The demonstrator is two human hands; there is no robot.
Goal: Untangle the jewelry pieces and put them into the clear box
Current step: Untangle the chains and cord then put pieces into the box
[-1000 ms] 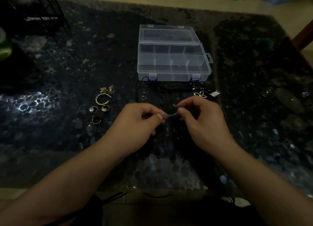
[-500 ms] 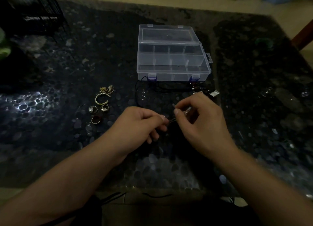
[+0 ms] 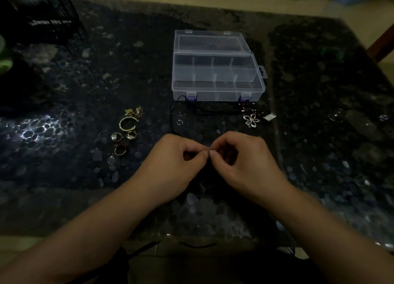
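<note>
Over a dark pebbled tabletop (image 3: 64,177), left hand (image 3: 174,166) and right hand (image 3: 243,164) meet fingertip to fingertip, each pinching a tiny jewelry piece (image 3: 207,150) too small to make out.

Beyond them sits the clear box (image 3: 217,92), lid open, thin dividers inside; a gold bangle (image 3: 127,124) and rings (image 3: 123,137) lie left, a silver flower pendant (image 3: 251,119) right, black cord (image 3: 213,110) just before the box.
</note>
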